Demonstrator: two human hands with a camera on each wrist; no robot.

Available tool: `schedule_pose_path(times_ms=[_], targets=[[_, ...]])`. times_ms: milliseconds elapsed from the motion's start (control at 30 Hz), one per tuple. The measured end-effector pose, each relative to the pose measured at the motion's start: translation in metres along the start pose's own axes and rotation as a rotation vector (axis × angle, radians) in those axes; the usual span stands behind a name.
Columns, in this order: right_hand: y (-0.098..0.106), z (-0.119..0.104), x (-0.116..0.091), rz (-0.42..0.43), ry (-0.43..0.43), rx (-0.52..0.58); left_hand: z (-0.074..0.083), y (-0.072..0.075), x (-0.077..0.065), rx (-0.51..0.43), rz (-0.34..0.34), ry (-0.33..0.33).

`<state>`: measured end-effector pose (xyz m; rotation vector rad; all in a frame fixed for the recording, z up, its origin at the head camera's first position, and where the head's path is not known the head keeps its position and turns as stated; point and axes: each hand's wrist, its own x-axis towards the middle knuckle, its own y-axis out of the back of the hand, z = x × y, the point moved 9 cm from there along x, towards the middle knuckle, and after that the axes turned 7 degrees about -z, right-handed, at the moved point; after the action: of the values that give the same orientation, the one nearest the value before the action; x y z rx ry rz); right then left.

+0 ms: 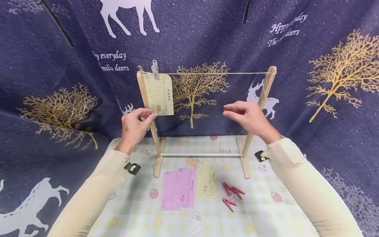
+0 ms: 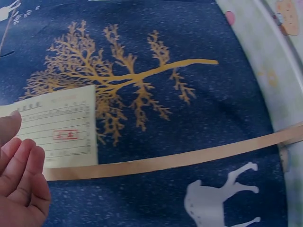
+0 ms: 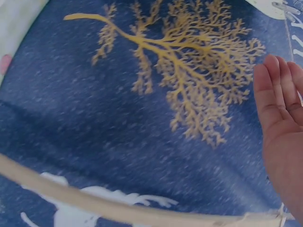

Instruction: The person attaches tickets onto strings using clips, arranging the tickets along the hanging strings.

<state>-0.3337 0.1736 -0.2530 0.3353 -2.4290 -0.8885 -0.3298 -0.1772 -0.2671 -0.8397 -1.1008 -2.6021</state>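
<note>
Loosely bent, the left hand's (image 1: 134, 125) fingers look parted from the thumb before the pale-yellow printed paper slip (image 1: 163, 93), contact unclear to me; the right hand (image 1: 251, 119) holds nothing, thumb and fingers apart. A silver metal clip (image 1: 155, 69) hangs that slip from thin beige twine (image 1: 237, 73); tugging its corner could, I'd judge, tear it loose.

The head view looks forward and down from above and behind both hands, farthest off. Each wrist view sits close by its own hand, the left hand (image 1: 134, 126) or right hand (image 1: 251, 119), turned sideways toward the backdrop (image 1: 204, 39); all three share the golden tree (image 1: 192, 98) between them.
</note>
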Motion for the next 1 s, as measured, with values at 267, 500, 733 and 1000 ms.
schedule_pose_path(times_ms=[267,500,733,1000], targets=[[-0.006,0.027,-0.031,-0.013,-0.050,-0.008,-0.017,-0.017,-0.020,0.006,-0.080,0.037],[-0.013,0.048,-0.057,-0.015,-0.094,0.032,-0.028,-0.037,-0.036,-0.024,-0.185,0.039],[-0.023,0.073,-0.077,-0.026,-0.137,0.085,-0.041,-0.060,-0.054,-0.086,-0.298,0.044],[-0.038,0.096,-0.101,-0.052,-0.190,0.135,-0.054,-0.082,-0.071,-0.119,-0.373,0.108]])
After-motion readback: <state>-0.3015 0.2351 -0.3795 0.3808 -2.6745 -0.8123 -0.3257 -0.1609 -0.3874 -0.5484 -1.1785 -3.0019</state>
